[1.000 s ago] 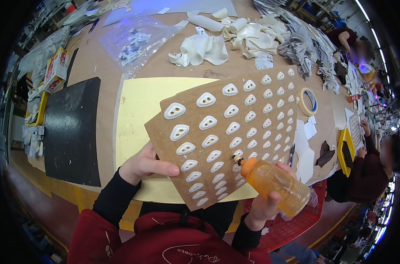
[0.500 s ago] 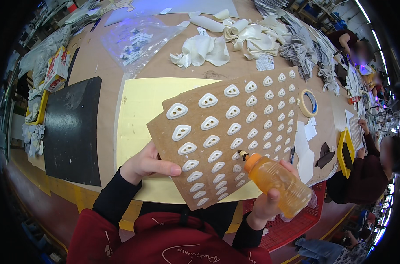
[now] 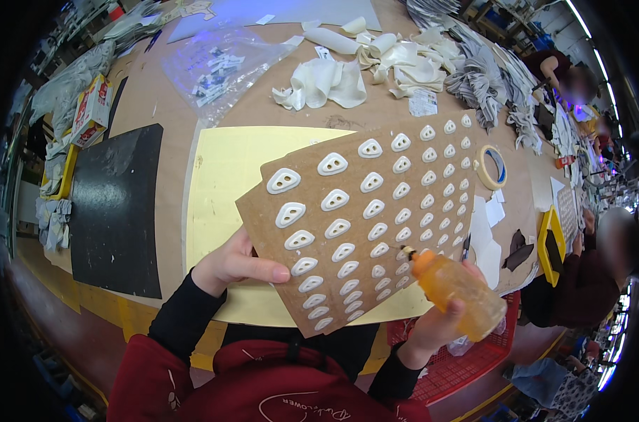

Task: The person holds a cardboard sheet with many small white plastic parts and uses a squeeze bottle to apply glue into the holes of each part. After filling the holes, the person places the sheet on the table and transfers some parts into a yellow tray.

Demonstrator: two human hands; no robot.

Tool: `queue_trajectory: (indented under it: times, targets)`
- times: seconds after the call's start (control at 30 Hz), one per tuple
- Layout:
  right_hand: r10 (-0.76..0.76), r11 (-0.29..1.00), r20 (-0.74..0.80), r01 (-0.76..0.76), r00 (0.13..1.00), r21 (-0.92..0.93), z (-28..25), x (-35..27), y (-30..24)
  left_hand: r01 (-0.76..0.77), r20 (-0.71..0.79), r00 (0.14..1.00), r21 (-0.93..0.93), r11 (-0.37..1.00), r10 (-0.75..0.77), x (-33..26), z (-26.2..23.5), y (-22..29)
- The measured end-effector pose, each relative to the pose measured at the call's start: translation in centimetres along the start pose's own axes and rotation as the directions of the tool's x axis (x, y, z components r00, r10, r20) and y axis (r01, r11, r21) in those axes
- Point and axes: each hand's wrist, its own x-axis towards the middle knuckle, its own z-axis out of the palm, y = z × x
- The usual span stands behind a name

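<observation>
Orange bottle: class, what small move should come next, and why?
Perhaps ease the orange bottle until its dark tip meets a nearby white piece: the right hand holds it tip-first toward the brown board, whose edge the left hand grips.

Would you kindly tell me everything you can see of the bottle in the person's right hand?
The bottle has a rounded, translucent body that looks like plastic, tinted amber, with an orange cap and a narrow, dark nozzle. It is tilted, its nozzle pointing toward the person's left and away from the body, in front of the brown board; whether the tip touches the board is unclear. The right hand grips the body, thumb on the near side.
</observation>
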Motion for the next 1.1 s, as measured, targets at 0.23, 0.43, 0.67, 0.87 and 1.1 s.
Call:
queue_trajectory:
  times: [0.23,0.43,0.67,0.87,1.1]
  targets:
    - [0.240,0.448,0.159,-0.255,0.958,0.857,-1.0,2.8,-0.5,0.030,-0.049,0.998,0.035,0.999,-0.028,-0.1,0.5,0.5]
    - [0.380,0.463,0.000,-0.190,0.925,0.866,-1.5,2.6,0.2,0.034,-0.045,0.998,0.026,0.999,-0.033,-0.2,0.6,0.5]
    - [0.322,0.861,0.030,-0.306,0.946,0.406,1.2,-0.6,-0.3,0.053,-0.072,0.996,0.023,0.998,-0.051,-0.3,0.9,0.8]
    - [0.328,0.875,0.095,-0.340,0.940,0.344,2.4,-1.0,-0.5,0.060,-0.058,0.997,0.019,0.998,-0.058,-0.3,1.0,0.9]
    - [0.307,0.892,0.079,-0.316,0.948,0.322,2.7,-0.8,-0.5,0.042,-0.022,0.999,0.060,0.997,-0.040,-0.2,0.6,0.7]
